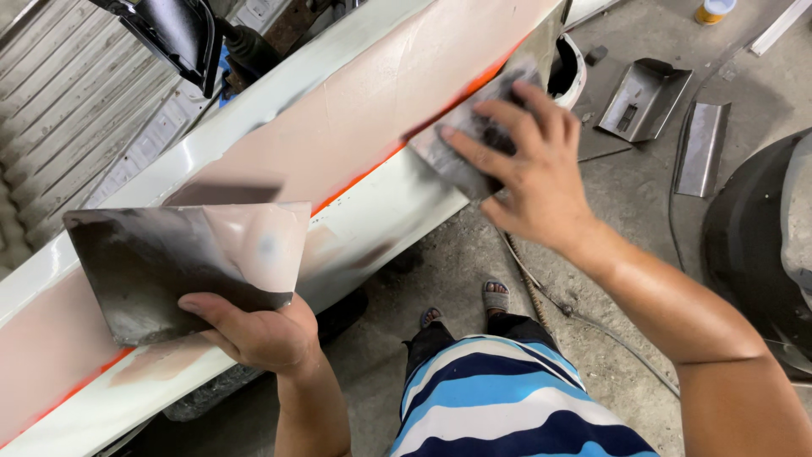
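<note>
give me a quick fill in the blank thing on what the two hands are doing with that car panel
The left hand holds a flat metal ____ smeared with pinkish filler.
The right hand presses a grey spreader against the ____ body panel.
The filler coat on the panel is ____ in colour.
On the concrete floor beyond the panel lie bent ____ pieces.

Missing words: board; white; pink; metal

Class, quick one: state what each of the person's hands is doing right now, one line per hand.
Left hand: closed, gripping a flat metal spreader board smeared with pinkish filler.
Right hand: fingers spread, pressing a grey spreader flat against the car panel.
</note>
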